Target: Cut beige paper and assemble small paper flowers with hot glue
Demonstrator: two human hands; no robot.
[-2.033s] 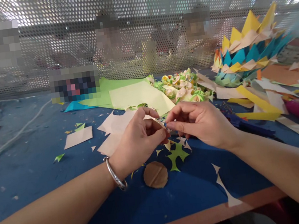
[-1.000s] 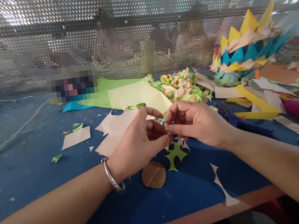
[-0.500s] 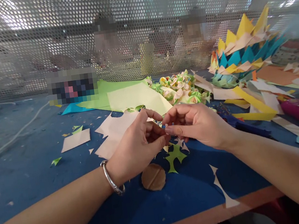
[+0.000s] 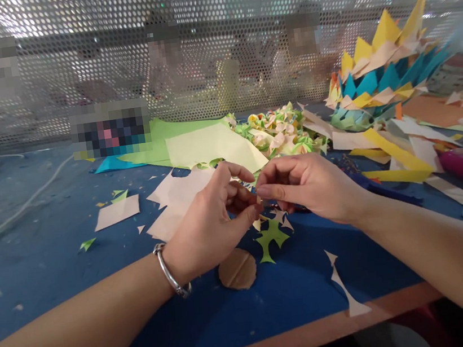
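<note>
My left hand (image 4: 212, 221) and my right hand (image 4: 310, 188) meet fingertip to fingertip above the blue table (image 4: 56, 265). Together they pinch a small folded paper piece (image 4: 258, 199), mostly hidden between thumbs and forefingers. A silver bangle (image 4: 168, 273) sits on my left wrist. Just below the hands lie a green star-shaped cutout (image 4: 271, 239) and a brown paper disc (image 4: 238, 269). Pale peach paper sheets (image 4: 175, 201) lie under and behind my left hand.
Light green and yellow sheets (image 4: 206, 145) lie behind. A heap of small folded paper flowers (image 4: 279, 133) sits at centre back, a spiky multicoloured paper model (image 4: 381, 77) at right. Strips and scraps (image 4: 401, 168) litter the right. A perforated metal screen (image 4: 214, 45) stands across the back, people behind it.
Both hands stay together in nearly the same spot, fingers shifting slightly on the small paper piece. The view wobbles a little.
</note>
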